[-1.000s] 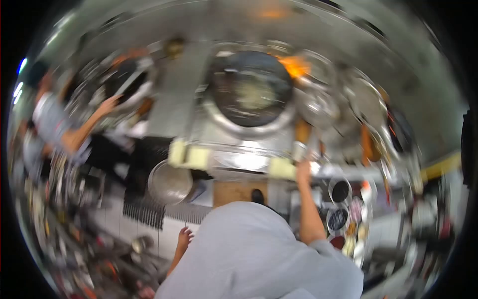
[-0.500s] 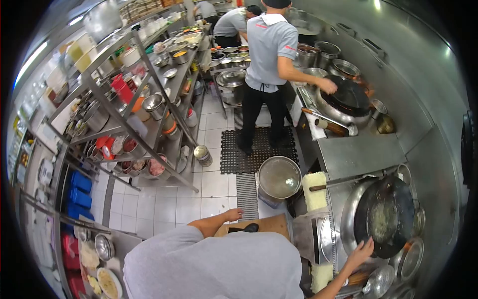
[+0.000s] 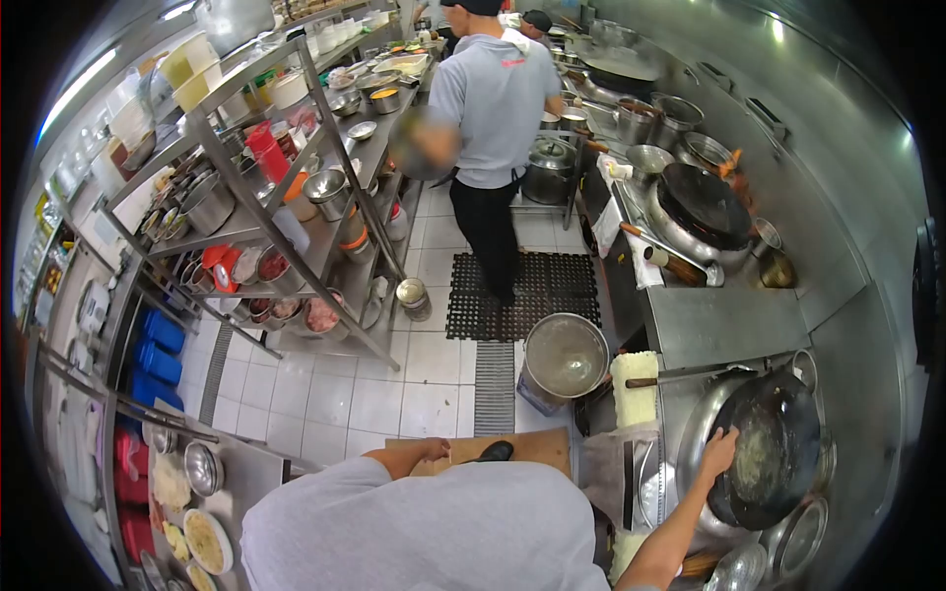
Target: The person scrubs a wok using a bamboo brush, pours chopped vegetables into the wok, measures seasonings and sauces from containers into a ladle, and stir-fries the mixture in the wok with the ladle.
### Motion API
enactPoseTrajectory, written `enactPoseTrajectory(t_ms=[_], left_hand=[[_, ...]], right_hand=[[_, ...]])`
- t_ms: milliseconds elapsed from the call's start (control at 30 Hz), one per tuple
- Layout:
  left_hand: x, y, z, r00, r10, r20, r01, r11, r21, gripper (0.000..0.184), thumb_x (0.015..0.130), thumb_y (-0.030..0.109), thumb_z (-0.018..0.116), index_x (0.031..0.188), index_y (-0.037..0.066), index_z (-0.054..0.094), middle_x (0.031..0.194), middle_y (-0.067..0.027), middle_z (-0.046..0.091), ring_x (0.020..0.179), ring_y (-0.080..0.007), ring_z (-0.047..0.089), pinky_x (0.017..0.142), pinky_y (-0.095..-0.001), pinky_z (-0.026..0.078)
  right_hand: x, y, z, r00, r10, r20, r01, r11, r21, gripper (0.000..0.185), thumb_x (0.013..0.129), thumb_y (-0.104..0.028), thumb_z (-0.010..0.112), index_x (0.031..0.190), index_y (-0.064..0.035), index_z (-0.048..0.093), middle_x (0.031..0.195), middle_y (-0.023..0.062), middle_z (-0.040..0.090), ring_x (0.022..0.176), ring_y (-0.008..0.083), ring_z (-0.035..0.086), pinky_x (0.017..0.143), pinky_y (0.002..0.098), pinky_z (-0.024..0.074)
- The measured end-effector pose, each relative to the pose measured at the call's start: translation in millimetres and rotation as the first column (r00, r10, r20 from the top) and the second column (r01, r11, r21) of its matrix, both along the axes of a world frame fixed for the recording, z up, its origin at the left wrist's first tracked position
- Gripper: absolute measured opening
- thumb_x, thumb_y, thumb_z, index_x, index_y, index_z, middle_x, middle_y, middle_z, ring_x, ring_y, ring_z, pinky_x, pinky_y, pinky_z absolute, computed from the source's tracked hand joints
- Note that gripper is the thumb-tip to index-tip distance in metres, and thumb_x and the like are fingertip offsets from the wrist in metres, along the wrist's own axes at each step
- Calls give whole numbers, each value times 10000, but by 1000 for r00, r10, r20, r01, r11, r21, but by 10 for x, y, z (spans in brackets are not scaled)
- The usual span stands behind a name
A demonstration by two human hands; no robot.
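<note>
My right hand (image 3: pixel 720 451) is over the left rim of a dark wok (image 3: pixel 774 458), its fingers stretched out and nothing visible in it. A small pale mass in shallow liquid lies in the wok, which sits on a round metal burner ring. My left hand (image 3: pixel 434 449) hangs low in front of my body, above a brown board (image 3: pixel 542 445) on the floor; its fingers are loosely bent, apart and without any object. Between the board and the stove stands a large round metal pot (image 3: pixel 565 357).
Ahead, a co-worker (image 3: pixel 498 108) holds a blurred dark pan (image 3: pixel 424 143) beside the metal shelving (image 3: pixel 236 167). A second wok (image 3: pixel 705 205) rests farther along the stove. A lidded can (image 3: pixel 414 298) stands on the floor near the black mat (image 3: pixel 522 295).
The co-worker has turned from the stove toward the shelving, now with a pan. My right hand has moved up along the wok's rim; my left hand has shifted slightly left and down.
</note>
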State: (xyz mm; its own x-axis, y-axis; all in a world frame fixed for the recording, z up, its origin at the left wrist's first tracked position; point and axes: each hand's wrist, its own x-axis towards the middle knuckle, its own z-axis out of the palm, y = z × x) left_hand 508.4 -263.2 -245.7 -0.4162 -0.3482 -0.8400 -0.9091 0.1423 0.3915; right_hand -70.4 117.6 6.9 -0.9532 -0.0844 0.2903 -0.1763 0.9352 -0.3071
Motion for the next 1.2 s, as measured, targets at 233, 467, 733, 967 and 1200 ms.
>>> enactPoseTrajectory(t_ms=[233,467,733,967,1200], left_hand=[[-432,-281,80,937,297,-183,-244,934,262,456,894,170,643,1341,165,551,948,-69,678,751,-191,634,565,-361,511],[-920,-302,68,953,-148,-265,191,971,146,480,904,145,611,1373,164,512,1017,-68,671,791,-189,639,619,-354,521],[-1221,-423,87,937,-240,-254,287,943,167,484,905,147,609,1378,159,505,1026,-69,667,800,-189,639,626,-354,523],[-1373,-510,136,929,-290,-230,330,931,158,489,906,148,607,1382,156,499,1034,-70,664,808,-190,640,633,-354,525],[-1565,-529,242,917,-327,-230,362,923,132,493,907,149,605,1387,152,493,1042,-71,661,816,-190,640,640,-354,527]], right_hand=[[537,743,388,974,121,193,-125,992,7,310,922,-267,544,1175,-98,603,1109,184,694,1034,409,658,889,496,506],[549,914,188,989,-145,41,146,989,-32,183,867,-194,616,1026,-126,552,838,185,710,834,438,679,754,558,501],[1193,777,542,970,34,-239,-63,992,-112,155,851,-142,696,864,-90,550,704,133,667,682,365,664,577,485,490],[1426,723,940,944,-30,-328,-48,973,-226,164,824,-115,706,836,-83,546,700,97,643,687,336,657,579,458,477],[1319,773,1188,908,-251,-336,85,894,-440,188,833,-185,743,834,-88,582,706,74,672,643,311,657,561,435,466]])
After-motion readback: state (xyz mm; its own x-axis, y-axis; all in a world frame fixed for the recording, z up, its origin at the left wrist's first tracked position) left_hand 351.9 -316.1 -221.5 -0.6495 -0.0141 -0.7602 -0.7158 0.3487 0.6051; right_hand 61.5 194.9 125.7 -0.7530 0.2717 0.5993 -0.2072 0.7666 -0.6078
